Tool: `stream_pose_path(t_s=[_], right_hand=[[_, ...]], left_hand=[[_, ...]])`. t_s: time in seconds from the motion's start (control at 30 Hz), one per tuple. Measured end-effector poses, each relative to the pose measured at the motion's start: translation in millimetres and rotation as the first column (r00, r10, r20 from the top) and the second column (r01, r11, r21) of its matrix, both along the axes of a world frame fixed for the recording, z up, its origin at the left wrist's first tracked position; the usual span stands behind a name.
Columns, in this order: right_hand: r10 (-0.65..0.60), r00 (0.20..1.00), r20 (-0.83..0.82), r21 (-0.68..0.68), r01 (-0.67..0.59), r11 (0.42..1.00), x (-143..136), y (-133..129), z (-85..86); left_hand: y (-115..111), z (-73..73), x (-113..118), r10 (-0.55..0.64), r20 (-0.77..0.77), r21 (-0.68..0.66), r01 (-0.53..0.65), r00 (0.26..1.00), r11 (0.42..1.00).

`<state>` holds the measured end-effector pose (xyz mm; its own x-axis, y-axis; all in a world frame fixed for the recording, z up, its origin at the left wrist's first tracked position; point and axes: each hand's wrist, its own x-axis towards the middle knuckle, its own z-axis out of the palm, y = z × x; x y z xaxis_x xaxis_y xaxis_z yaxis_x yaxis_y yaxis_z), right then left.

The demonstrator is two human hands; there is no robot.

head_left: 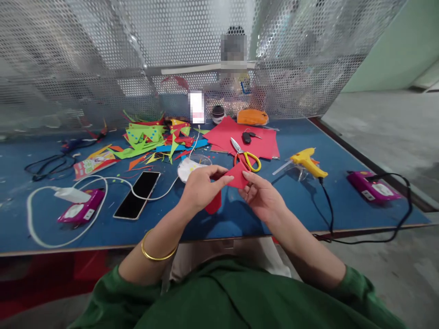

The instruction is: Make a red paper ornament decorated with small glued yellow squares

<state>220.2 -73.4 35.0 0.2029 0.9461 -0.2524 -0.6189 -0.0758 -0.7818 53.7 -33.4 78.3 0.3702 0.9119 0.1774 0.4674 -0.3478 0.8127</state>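
The small red paper piece (237, 178) is held above the tabletop (295, 212), near the middle of its near edge, and conceals part of the handles of the scissors (255, 162) behind it. The left hand (202, 187) pinches its left side between thumb and fingers; the right hand (263, 196) grips its right side, lower fingers curled and partly hidden. A rounded red item (214, 205) below the left hand is mostly covered; its nature cannot be determined. A white item (186, 169) is partly obscured by the same hand.

Blue surface shows between the right hand and the yellow glue gun (306, 163). The black cable (327, 201) of the glue gun runs down to the near edge. A purple box (375, 187) sits close to the near right corner; a phone (137, 196) lies left of the left hand.

Red sheets (219, 136) and coloured scraps (146, 137) lie toward the far edge, where a perforated screen (185, 39) stands. Concrete floor (387, 132) and a green wall (408, 50) are visible beyond the right edge.
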Motion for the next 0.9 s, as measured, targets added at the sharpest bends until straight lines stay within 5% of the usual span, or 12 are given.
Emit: stream_pose_path(t_s=[0.17, 0.27, 0.47, 0.57, 0.73, 0.77, 0.8, 0.83, 0.9], right_hand=[[-0.019, 0.999, 0.046, -0.022, 0.02, 1.0, 7.2, -16.1, -3.0], [-0.02, 0.978, 0.206, 0.054, 0.009, 0.998, 11.1, -19.4, -4.7], [-0.066, 0.869, 0.491, 0.195, -0.036, 0.98, -8.8, -24.6, -13.4], [-0.094, 0.753, 0.651, 0.217, -0.065, 0.974, -4.4, -22.4, -15.3], [-0.255, 0.407, 0.877, 0.22, 0.131, 0.967, 77.1, -21.1, 5.1], [-0.256, 0.284, 0.924, 0.198, 0.217, 0.956, 98.4, -20.6, 10.9], [-0.086, -0.073, 0.994, 0.106, 0.336, 0.936, 118.4, -18.5, 15.8], [0.168, -0.335, 0.927, -0.008, 0.431, 0.903, 136.2, -14.7, 19.4], [0.309, -0.372, 0.875, -0.123, 0.447, 0.886, 162.9, -3.1, 22.4]], left_hand=[[-4.7, -1.1, -12.6, 0.016, -0.012, -0.05, -0.017, 1.0, 0.999], [-11.3, 3.7, -20.4, 0.027, -0.101, -0.005, -0.028, 0.995, 1.0], [-28.5, 8.0, -23.1, 0.07, -0.262, 0.102, -0.044, 0.963, 0.994], [-31.4, 1.8, -27.5, 0.095, -0.273, 0.08, -0.076, 0.957, 0.994], [-30.7, 0.6, -37.5, 0.254, -0.291, 0.097, -0.236, 0.922, 0.967], [-31.2, 3.0, -38.6, 0.273, -0.275, 0.095, -0.256, 0.922, 0.962], [-31.7, 5.3, -39.4, 0.281, -0.245, 0.085, -0.269, 0.928, 0.959], [-31.7, 7.2, -40.0, 0.248, -0.211, 0.033, -0.247, 0.945, 0.968], [-30.5, 8.1, -41.4, 0.193, -0.126, -0.062, -0.202, 0.973, 0.977]])
